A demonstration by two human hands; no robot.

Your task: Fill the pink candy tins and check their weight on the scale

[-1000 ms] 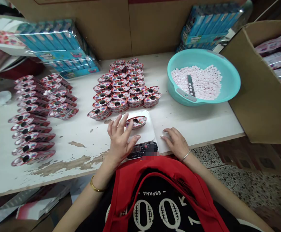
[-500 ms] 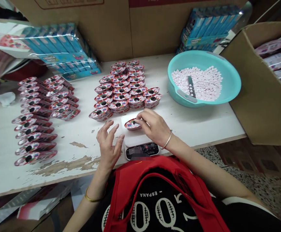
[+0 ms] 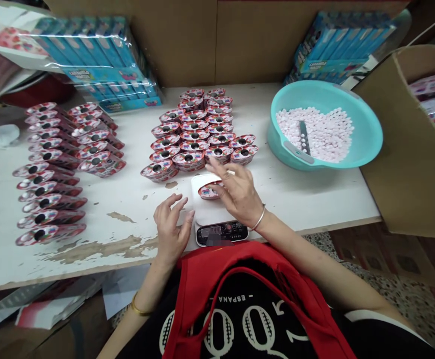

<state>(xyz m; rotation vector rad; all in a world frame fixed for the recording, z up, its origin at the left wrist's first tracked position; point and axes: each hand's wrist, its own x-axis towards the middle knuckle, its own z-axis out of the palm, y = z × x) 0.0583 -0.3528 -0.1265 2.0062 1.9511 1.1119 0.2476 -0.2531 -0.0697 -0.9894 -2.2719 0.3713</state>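
Your right grip point(image 3: 237, 192) is open, its fingers spread and hanging over an oval printed candy cup point(image 3: 210, 191). That cup lies below your palm on the white platform of a digital kitchen scale point(image 3: 220, 233), and you cannot tell whether your fingers touch it. Your left grip point(image 3: 170, 229) is open too, fingers loosely curled, just left of the scale and not touching it.

Just ahead of your right grip, rows of matching cups point(image 3: 195, 139) stand on the chipped white tabletop point(image 3: 120, 249). More cups point(image 3: 49, 194) lie in tilted rows well left of your left grip. Ahead and right of your right grip, a teal plastic basin point(image 3: 366, 139) holds pale pink candies point(image 3: 314, 134) and a flat metal scoop point(image 3: 304, 137). Farther right, a cardboard box point(image 3: 385, 149) holds wrapped packs point(image 3: 434, 104). Shrink-wrapped blue boxes point(image 3: 101, 65) stand along the tabletop's far edge.
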